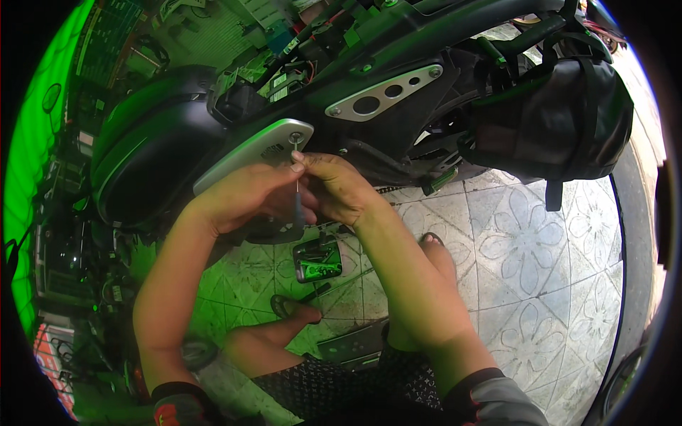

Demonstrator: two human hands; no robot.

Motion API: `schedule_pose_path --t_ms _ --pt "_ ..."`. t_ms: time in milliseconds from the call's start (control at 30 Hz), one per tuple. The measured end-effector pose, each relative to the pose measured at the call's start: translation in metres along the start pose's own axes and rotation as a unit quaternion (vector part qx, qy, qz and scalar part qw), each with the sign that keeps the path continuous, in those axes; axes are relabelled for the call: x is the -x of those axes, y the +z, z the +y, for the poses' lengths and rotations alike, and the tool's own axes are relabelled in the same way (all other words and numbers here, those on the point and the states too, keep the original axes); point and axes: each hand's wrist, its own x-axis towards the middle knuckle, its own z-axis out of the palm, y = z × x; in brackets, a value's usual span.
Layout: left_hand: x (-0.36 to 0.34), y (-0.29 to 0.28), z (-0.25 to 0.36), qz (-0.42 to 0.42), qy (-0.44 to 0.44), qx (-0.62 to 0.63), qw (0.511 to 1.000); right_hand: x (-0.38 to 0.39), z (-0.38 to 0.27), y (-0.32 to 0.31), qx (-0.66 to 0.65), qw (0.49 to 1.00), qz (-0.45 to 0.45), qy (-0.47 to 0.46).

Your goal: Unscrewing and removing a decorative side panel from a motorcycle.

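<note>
Both hands meet at a screwdriver [299, 202] with a thin metal shaft and a bluish handle. Its tip points at the round fastener [295, 137] near the upper corner of a silver side panel [241, 150] on a motorcycle. My left hand [245, 193] comes from the left, its thumb and fingers closed about the shaft; the lower fingers are partly hidden. From the right, my right hand [339, 183] pinches the shaft just below the fastener. Whether a small part sits between the fingertips I cannot make out.
A black fuel tank [153, 142] lies left of the panel, and a black bag [550, 117] hangs at the right. Below my hands, a small tray [317, 260] with tools rests on the patterned tile floor [529, 245]. A perforated silver plate [383, 94] sits above.
</note>
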Motion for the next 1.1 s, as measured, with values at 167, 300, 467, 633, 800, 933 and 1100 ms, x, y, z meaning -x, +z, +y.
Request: schedule_pose_path --t_ms 167,300,467,633,800,933,1100 --pt "-0.002 -0.008 -0.005 0.02 0.017 -0.059 0.998 -0.004 0.004 0.0 0.005 1.0 0.03 -0.009" --pt "-0.006 0.003 -0.004 0.054 0.036 -0.067 0.996 0.001 -0.002 0.016 -0.021 0.997 0.074 -0.005" --pt "-0.008 0.001 -0.006 0.018 0.017 -0.019 1.0 0.006 -0.004 0.01 -0.059 0.998 0.004 -0.01" --pt "-0.004 0.003 -0.009 0.009 0.018 0.055 0.998 0.007 -0.005 0.009 -0.053 0.996 -0.067 0.012" --pt "-0.007 0.0 -0.01 0.02 -0.006 -0.001 1.0 -0.006 0.003 0.004 -0.003 1.0 0.015 -0.006" --pt "-0.013 -0.002 -0.024 0.028 0.048 -0.043 0.998 -0.006 0.005 0.006 0.002 0.999 0.034 -0.002" --pt "-0.013 0.005 -0.034 0.039 0.033 0.039 0.998 -0.008 0.015 0.012 0.226 0.9 0.29 -0.235"
